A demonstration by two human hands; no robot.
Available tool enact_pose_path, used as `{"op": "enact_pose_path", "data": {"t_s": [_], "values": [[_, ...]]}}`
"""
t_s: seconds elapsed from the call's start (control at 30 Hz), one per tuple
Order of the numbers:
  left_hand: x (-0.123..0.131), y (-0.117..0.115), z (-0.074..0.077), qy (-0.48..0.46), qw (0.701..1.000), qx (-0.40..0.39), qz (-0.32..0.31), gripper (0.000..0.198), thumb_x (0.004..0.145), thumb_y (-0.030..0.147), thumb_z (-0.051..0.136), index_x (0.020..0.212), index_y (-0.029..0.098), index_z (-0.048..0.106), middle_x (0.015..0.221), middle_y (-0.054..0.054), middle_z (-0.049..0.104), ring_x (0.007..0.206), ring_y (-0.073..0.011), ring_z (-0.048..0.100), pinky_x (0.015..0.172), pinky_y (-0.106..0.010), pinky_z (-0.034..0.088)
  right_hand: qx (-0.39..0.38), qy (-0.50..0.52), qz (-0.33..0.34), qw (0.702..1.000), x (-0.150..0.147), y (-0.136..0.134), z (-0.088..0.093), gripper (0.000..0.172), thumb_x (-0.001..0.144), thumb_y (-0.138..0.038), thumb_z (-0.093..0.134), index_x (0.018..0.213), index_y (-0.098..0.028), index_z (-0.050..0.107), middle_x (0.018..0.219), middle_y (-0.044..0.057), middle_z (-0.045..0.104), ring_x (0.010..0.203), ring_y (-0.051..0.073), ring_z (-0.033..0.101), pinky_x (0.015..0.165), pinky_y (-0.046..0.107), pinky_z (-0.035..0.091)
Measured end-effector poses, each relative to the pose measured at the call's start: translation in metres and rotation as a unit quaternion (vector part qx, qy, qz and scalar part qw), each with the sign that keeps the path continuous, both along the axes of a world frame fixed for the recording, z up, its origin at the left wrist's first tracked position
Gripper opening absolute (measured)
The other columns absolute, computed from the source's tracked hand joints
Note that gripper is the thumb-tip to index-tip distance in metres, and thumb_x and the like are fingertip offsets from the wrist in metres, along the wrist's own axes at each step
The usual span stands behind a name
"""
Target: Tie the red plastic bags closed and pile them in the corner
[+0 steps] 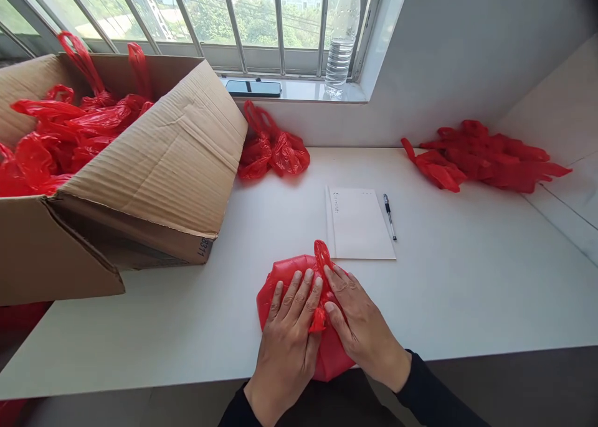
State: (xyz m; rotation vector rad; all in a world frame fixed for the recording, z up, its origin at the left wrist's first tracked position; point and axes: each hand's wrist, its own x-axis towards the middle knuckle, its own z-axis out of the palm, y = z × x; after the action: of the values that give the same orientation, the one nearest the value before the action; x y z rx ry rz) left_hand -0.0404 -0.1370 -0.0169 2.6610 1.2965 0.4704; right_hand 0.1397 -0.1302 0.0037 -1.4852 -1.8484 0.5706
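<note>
A filled red plastic bag (286, 272) lies at the front edge of the white table, its handles gathered in a knot at the middle. My left hand (290, 333) rests flat on the bag's left side with the fingers stretched out. On the right side, my right hand (362, 321) also lies on the bag, fingers extended and thumb apart, close beside the upright handle loop. What is inside the bag cannot be seen.
A cardboard box (159, 153) of red bags stands at the left. Behind are a tied red bag (275, 147), a notebook (359, 221), a pen (389, 216) and a pile of red bags (486, 156). On the sill are a phone (253, 89) and a water bottle (340, 53).
</note>
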Motion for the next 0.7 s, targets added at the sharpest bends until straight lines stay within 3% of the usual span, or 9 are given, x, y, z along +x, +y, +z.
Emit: {"op": "enact_pose_path", "data": {"t_s": [0.17, 0.27, 0.37, 0.43, 0.5, 0.6, 0.7], "values": [[0.003, 0.004, -0.012, 0.015, 1.0, 0.014, 0.004, 0.068, 0.099, 0.016, 0.042, 0.161, 0.019, 0.016, 0.168, -0.004, 0.023, 0.155, -0.0232, 0.019, 0.128, -0.046, 0.012, 0.005, -0.048, -0.001, 0.999, 0.002, -0.01, -0.027, 0.055, 0.102, -0.038, 0.044, 0.156, -0.03, 0.035, 0.153, 0.006, 0.05, 0.144, 0.029, 0.042, 0.116, 0.054, 0.041], [0.002, 0.005, -0.013, 0.014, 1.0, 0.006, -0.004, 0.069, 0.097, 0.013, 0.043, 0.161, 0.019, 0.015, 0.168, -0.003, 0.023, 0.155, -0.0234, 0.018, 0.128, -0.047, 0.01, -0.02, -0.035, 0.018, 0.999, 0.004, -0.016, -0.034, 0.06, 0.102, -0.028, 0.043, 0.159, -0.031, 0.024, 0.158, 0.004, 0.044, 0.148, 0.026, 0.035, 0.122, 0.055, 0.031], [-0.002, 0.003, -0.006, -0.029, 0.999, -0.042, -0.011, 0.065, 0.1, 0.012, 0.04, 0.16, 0.021, 0.019, 0.168, -0.002, 0.026, 0.155, -0.0223, 0.02, 0.127, -0.046, 0.018, -0.028, 0.057, -0.004, 0.998, 0.009, -0.018, -0.026, 0.052, 0.099, -0.028, 0.052, 0.149, -0.034, 0.04, 0.149, 0.003, 0.054, 0.144, 0.025, 0.041, 0.125, 0.055, 0.022], [-0.006, 0.003, 0.001, -0.1, 0.993, -0.07, 0.001, 0.058, 0.102, 0.015, 0.038, 0.159, 0.023, 0.025, 0.166, -0.002, 0.03, 0.153, -0.0208, 0.024, 0.124, -0.041, 0.028, -0.043, 0.154, -0.048, 0.986, 0.013, -0.018, -0.016, 0.033, 0.097, -0.032, 0.059, 0.129, -0.034, 0.056, 0.131, 0.003, 0.063, 0.131, 0.025, 0.053, 0.121, 0.053, 0.031], [-0.011, 0.005, 0.009, -0.179, 0.982, -0.063, 0.021, 0.052, 0.103, 0.016, 0.037, 0.155, 0.025, 0.033, 0.161, -0.003, 0.038, 0.15, -0.0207, 0.03, 0.121, -0.039, 0.034, -0.081, 0.255, -0.089, 0.96, 0.016, -0.015, -0.004, 0.021, 0.096, -0.037, 0.061, 0.117, -0.032, 0.058, 0.113, 0.003, 0.065, 0.113, 0.023, 0.061, 0.108, 0.046, 0.045], [-0.023, 0.012, 0.017, -0.235, 0.969, -0.017, 0.081, 0.045, 0.103, 0.018, 0.038, 0.147, 0.029, 0.047, 0.146, -0.005, 0.054, 0.139, -0.0236, 0.045, 0.114, -0.043, 0.041, -0.155, 0.36, -0.112, 0.913, 0.02, -0.011, 0.011, 0.038, 0.097, -0.043, 0.058, 0.132, -0.031, 0.046, 0.094, 0.001, 0.062, 0.089, 0.02, 0.063, 0.087, 0.038, 0.054], [-0.035, 0.018, 0.016, -0.241, 0.954, -0.05, 0.169, 0.037, 0.104, 0.03, 0.041, 0.137, 0.029, 0.058, 0.124, -0.007, 0.065, 0.114, -0.0237, 0.061, 0.094, -0.039, 0.054, -0.199, 0.372, -0.108, 0.9, 0.019, -0.012, 0.02, 0.059, 0.097, -0.048, 0.055, 0.149, -0.033, 0.03, 0.094, 0.002, 0.064, 0.09, 0.021, 0.064, 0.088, 0.04, 0.054]]}}
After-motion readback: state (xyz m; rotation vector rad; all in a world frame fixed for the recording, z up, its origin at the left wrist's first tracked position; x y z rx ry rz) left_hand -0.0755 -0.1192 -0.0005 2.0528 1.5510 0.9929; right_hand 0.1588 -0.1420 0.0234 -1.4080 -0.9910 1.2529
